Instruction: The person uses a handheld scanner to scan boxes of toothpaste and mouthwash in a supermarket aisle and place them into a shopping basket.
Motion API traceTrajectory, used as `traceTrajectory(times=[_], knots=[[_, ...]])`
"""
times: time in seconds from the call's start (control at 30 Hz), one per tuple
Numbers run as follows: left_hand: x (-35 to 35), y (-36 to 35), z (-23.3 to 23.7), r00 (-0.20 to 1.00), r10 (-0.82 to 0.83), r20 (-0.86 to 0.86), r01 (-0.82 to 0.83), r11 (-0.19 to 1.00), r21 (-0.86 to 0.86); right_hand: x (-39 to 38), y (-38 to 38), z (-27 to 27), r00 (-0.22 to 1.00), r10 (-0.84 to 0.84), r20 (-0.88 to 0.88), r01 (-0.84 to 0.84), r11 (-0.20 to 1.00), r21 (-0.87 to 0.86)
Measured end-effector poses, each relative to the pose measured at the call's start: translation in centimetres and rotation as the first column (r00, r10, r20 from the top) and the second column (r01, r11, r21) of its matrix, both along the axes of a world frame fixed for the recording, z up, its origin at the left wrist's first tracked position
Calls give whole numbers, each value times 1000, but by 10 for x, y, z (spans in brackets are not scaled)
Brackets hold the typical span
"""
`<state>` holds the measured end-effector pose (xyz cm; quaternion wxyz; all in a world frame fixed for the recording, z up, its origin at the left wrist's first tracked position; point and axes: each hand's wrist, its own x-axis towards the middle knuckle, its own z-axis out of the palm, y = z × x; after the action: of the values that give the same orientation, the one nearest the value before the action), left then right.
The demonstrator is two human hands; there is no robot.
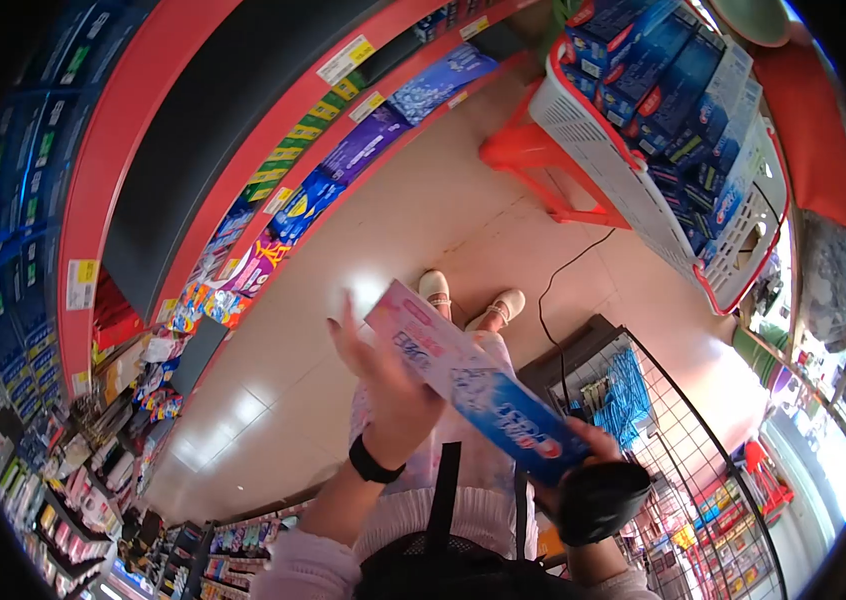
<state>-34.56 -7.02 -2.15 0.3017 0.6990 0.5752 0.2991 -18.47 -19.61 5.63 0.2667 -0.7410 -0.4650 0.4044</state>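
A long pink and blue toothpaste box [468, 380] is held slantwise in front of my body, above my two shoes [470, 300]. My left hand [383, 385], with a black watch on its wrist, lies against the box's pink end from behind, fingers stretched up past its edge. My right hand [595, 442], with a black band at the wrist, grips the blue end at the lower right. The thumbs are hidden by the box.
Red shelves [273, 150] with toothpaste boxes curve along the left. A white and red basket [603, 150] full of blue boxes stands on a red stool at top right. A black wire rack [688, 440] with blue packets is close on my right. A black cable [555, 285] runs across the tiled floor.
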Motion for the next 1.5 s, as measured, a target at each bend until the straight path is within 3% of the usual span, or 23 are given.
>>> traceTrajectory(times=[0.03, 0.07, 0.1, 0.13, 0.17, 0.27, 0.3, 0.33, 0.43, 0.53, 0.57, 0.6, 0.63, 0.67, 0.77, 0.87, 0.93, 1.0, 1.07, 1.2, 1.27, 1.4, 1.5], knots=[[7, 3, -2, 914, 391, 109, -389, 920, -39, -2, 3, -5, 997, 73, 32, -76, 987, 142], [2, 2, -6, 916, 384, 116, -382, 923, -42, -2, 10, -11, 987, 142, 73, -157, 947, 280], [-8, -2, -12, 689, 590, 421, -250, 738, -626, 1, 20, -8, 927, 313, 209, -366, 877, 312], [-14, -5, -15, 337, 838, 428, 189, 385, -903, -11, 34, -10, 907, 250, 338, -386, 814, 435], [-12, -5, -15, 58, 937, 344, 395, 295, -870, -16, 38, -15, 889, 273, 366, -431, 768, 474], [0, 2, 11, 109, 954, 279, 346, 226, -911, -23, 41, -30, 848, 360, 389, -522, 695, 494], [-2, -3, 3, 132, 893, 429, 378, 355, -855, -23, 39, -36, 862, 387, 328, -507, 690, 516], [-5, -5, -3, 133, 894, 428, 377, 353, -856, -22, 38, -41, 870, 415, 267, -492, 684, 539], [-9, -4, -11, 177, 898, 402, 381, 314, -870, -19, 32, -43, 939, 338, -59, -257, 807, 531], [-12, -4, -13, 227, 825, 518, 467, 375, -801, 3, 32, -43, 908, 261, -327, -135, 923, 360], [-14, -6, -13, 343, 768, 541, 447, 374, -813, 11, 22, -41, 952, 182, -246, -119, 961, 250], [-17, -9, -13, 453, 697, 555, 428, 376, -822, 14, 20, -41, 957, 45, -285, -10, 993, 121], [-29, -13, -20, 328, 759, 563, 543, 336, -769, 22, 33, -36, 956, 53, -290, -35, 997, 67], [-33, -17, -21, 328, 757, 565, 550, 333, -766, 32, 53, -31, 953, 65, -296, -63, 998, 16], [-40, -16, -14, 509, 670, 541, 529, 253, -810, 45, 88, -29, 960, 131, -246, -146, 988, -43], [-52, -20, -11, 570, 392, 722, 617, 376, -692, 54, 119, -26, 914, 377, -152, -374, 926, 49], [-55, -10, -8, 784, -167, 598, 518, 707, -481, 49, 130, -26, 940, 320, -118, -311, 947, 86], [-66, 7, 13, 784, -99, 613, 483, 718, -501, 46, 135, -24, 956, 263, -129, -252, 963, 98], [-79, 18, 24, 708, 271, 653, 305, 716, -628, 41, 126, -27, 979, 85, -186, -84, 996, 11], [-101, 71, 24, 777, 307, 550, 4, 871, -491, 31, 105, -41, 953, -56, -299, 20, 992, -125], [-107, 102, 13, 837, 260, 481, -159, 957, -241, 22, 100, -50, 959, -13, -284, -7, 998, -70], [-104, 173, 3, 824, 297, 482, -304, 950, -66, 12, 95, -60, 962, 58, -266, -83, 993, -83], [-109, 220, -2, 748, 425, 510, -369, 905, -213, 9, 101, -58, 970, 88, -227, -106, 992, -68]])
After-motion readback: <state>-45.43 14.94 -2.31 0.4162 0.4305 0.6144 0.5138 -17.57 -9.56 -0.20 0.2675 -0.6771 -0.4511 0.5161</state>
